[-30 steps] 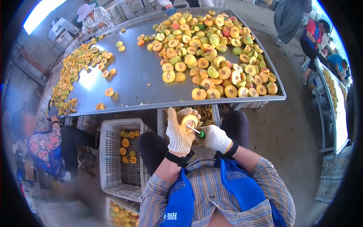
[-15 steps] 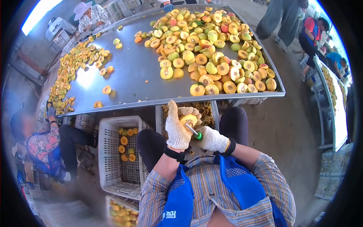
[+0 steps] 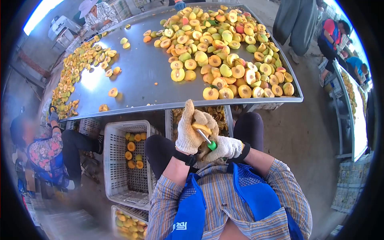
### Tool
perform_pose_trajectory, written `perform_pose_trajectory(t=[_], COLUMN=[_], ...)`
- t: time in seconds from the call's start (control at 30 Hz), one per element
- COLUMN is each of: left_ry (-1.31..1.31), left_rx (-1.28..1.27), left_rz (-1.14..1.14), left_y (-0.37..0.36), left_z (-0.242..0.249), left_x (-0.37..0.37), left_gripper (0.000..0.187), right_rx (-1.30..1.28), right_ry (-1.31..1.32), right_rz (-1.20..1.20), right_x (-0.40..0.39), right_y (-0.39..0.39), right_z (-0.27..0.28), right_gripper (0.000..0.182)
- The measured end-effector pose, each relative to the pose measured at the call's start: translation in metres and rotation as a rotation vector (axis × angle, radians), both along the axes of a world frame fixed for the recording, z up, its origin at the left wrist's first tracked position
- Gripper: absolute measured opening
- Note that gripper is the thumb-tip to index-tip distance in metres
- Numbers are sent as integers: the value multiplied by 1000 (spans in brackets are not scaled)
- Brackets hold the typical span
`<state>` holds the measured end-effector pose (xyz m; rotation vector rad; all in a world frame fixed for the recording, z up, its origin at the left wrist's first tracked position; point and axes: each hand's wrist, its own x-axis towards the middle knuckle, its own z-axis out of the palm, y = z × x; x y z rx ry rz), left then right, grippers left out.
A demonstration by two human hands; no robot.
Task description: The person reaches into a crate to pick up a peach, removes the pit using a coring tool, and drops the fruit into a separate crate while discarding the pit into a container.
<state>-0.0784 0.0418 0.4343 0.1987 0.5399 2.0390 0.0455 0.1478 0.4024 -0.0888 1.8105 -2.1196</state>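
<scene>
My left hand [image 3: 189, 134], in a whitish work glove, is closed around a yellow peach half [image 3: 204, 129], its thumb pointing up. My gloved right hand [image 3: 229, 148] grips a pitting tool [image 3: 212, 145] with a green handle and a metal shaft. The shaft meets the cut face of the peach half; its tip is hidden against the fruit. Both hands are above my lap, just off the near edge of the metal table [image 3: 136, 86]. Below them, partly hidden, stands a crate [image 3: 168, 122] of fruit scraps.
A heap of peach halves [image 3: 224, 52] covers the table's right side, with more pieces [image 3: 80, 68] along its left edge. A white crate [image 3: 114, 168] with several peach halves stands left of my knees. One person [image 3: 48, 156] sits at left; others are around the table and at right.
The peach half has turned in my left hand, so its cut face shows less. The pitting tool has tilted with it, and my right hand has rolled slightly.
</scene>
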Motion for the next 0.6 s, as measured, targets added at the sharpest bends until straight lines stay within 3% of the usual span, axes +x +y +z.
perform_pose_trajectory(t=[0.07,0.13,0.2,0.23,0.3,0.37,0.4,0.43,0.5,0.57,0.6], left_ry=[60,-17,-166,-234,-190,-122,7,139,395,1349,1494], left_rx=[174,102,-18,-65,-177,-216,-258,-298,-808,-1826,-1823], left_rz=[-169,-111,55,165,398,555,573,587,902,963,1080], left_y=[0,4,6,6,-5,-33,-60,-90,-126,-135,-130], left_z=[-1,-3,-2,0,-9,-26,-33,-38,-32,-13,-19], left_x=[-6,-4,-7,-12,-33,-65,-80,-93,-107,-108,-112], left_gripper=[67,66,63,62,55,57,56,56,54,53,57], right_rx=[-81,-165,262,319,596,894,1145,1152,1111,1083,1125], right_ry=[-59,-120,166,131,215,-203,82,79,6,-35,-37], right_rz=[15,30,9,25,20,-41,-109,-123,-182,-168,-107], right_x=[1,-3,-16,-18,-22,-33,-30,-28,-26,-28,-29], right_y=[1,3,9,9,14,16,24,28,36,37,38], right_z=[5,2,-7,9,13,20,-3,-9,-15,-17,-23], right_gripper=[22,22,22,24,25,27,30,30,29,29,29])
